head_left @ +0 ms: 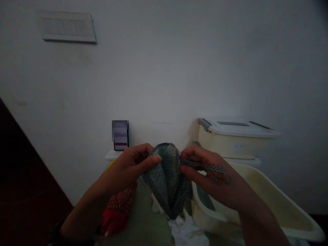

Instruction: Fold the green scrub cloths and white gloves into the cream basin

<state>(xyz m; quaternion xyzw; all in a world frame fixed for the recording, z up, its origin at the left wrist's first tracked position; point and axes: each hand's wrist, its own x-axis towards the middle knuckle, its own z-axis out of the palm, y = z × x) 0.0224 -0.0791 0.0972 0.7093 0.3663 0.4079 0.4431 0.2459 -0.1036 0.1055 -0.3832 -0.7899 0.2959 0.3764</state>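
A grey-green cloth piece (pixel 167 177) with black-and-white checked edging hangs in front of me, folded so that it opens like a pocket. Its left edge is pinched by my left hand (pixel 139 164), thumb on the front face and fingers behind. At the upper right edge my right hand (pixel 205 171) grips it between thumb and fingers. A checked strap loop (pixel 216 169) runs from that edge across my right hand. The cloth's exact kind does not show.
White crumpled cloth or gloves (pixel 188 229) lie on a green surface (pixel 148 218). To the left rests a red checked bundle (pixel 119 208). An open cream tub (pixel 287 218) stands right, before a lidded cream box (pixel 225 143). A phone (pixel 121 136) leans against the wall.
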